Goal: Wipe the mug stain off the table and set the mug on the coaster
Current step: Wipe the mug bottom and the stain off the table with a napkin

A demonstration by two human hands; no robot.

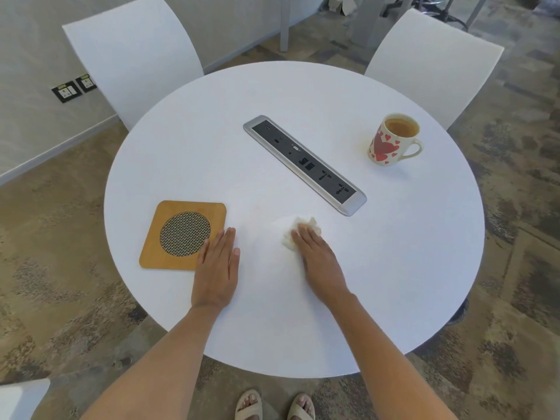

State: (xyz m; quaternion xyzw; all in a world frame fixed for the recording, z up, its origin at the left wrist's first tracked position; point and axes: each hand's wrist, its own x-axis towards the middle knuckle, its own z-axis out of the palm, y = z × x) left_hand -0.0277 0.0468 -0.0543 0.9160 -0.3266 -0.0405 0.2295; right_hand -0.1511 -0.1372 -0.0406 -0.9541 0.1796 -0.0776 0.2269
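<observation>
A cream mug [392, 140] with red hearts, full of brown drink, stands at the far right of the round white table [394, 268]. A square wooden coaster [169, 256] with a mesh centre lies at the near left. My right hand [321, 262] presses flat on a crumpled white tissue [306, 225] near the table's middle. A faint brownish stain [257, 209] shows just left of the tissue. My left hand [216, 268] lies flat on the table, fingers together, its edge overlapping the coaster's right corner.
A silver power-socket strip [304, 163] runs diagonally across the table's centre between tissue and mug. Two white chairs [133, 56] [433, 62] stand behind the table. My sandalled feet [272, 404] show below the near edge.
</observation>
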